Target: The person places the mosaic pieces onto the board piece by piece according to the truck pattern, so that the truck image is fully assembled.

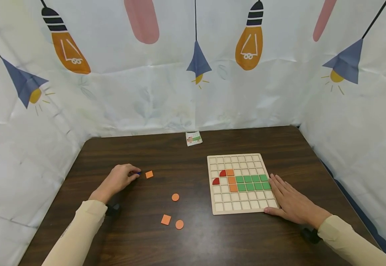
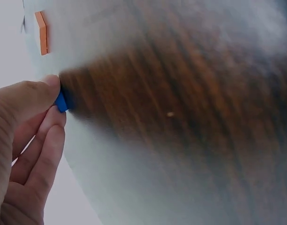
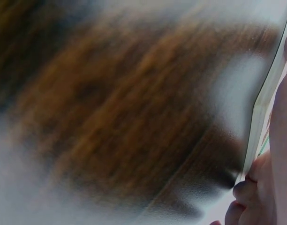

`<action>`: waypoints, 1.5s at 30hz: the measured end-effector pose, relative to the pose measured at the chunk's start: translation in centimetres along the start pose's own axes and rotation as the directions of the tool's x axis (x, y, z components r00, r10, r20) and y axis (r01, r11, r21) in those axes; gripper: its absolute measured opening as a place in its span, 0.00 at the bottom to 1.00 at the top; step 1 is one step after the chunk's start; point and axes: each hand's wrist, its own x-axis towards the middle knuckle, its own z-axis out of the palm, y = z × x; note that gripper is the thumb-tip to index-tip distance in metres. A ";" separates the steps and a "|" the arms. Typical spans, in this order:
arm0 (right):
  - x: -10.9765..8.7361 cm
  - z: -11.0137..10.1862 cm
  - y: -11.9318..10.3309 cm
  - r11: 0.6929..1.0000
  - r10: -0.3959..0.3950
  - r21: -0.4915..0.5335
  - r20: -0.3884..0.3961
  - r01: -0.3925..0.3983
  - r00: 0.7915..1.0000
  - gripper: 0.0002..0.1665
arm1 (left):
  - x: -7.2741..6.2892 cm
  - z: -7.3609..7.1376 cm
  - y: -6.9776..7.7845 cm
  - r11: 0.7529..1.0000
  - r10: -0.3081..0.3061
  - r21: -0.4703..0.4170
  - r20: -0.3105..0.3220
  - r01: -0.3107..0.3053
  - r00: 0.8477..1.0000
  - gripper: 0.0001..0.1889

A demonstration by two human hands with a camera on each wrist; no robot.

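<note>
My left hand [image 1: 121, 178] pinches a small blue piece [image 2: 62, 101] between thumb and fingertips, low over the table's left part. Just right of those fingers lies an orange square tile [image 1: 149, 174]. With fingers straight, my right hand [image 1: 293, 201] rests along the right edge of a pale wooden grid board [image 1: 219, 210]. Set in the board are two rows of green squares [image 1: 248, 183], a short column of orange squares [image 1: 232, 180], and two red quarter-round pieces [image 1: 223, 173] to their left. The blue piece's full shape is hidden by the fingers.
Between left hand and board lie two orange discs [image 1: 175, 197] and another orange square [image 1: 166, 220]. A small printed card [image 1: 194, 138] lies at the far edge of the dark wooden table [image 1: 129, 236]. White patterned cloth [image 1: 139, 92] hangs behind and at both sides.
</note>
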 end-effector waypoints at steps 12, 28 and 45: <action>-0.1 0.0 -0.1 1.000 -0.006 0.001 -0.017 0.006 1.000 0.63 | 0.2 -0.2 0.4 0.999 -0.020 0.041 -0.001 0.021 1.000 0.12; -0.1 0.1 0.0 1.000 -0.005 -0.001 -0.020 0.005 1.000 0.64 | 1.1 -0.2 3.1 1.000 0.008 -0.018 -0.039 -0.009 0.999 0.12; -0.2 0.3 0.1 1.000 -0.013 -0.001 -0.033 0.013 0.999 0.63 | 3.8 1.6 7.7 0.992 0.106 -0.074 -0.006 -0.106 0.994 0.11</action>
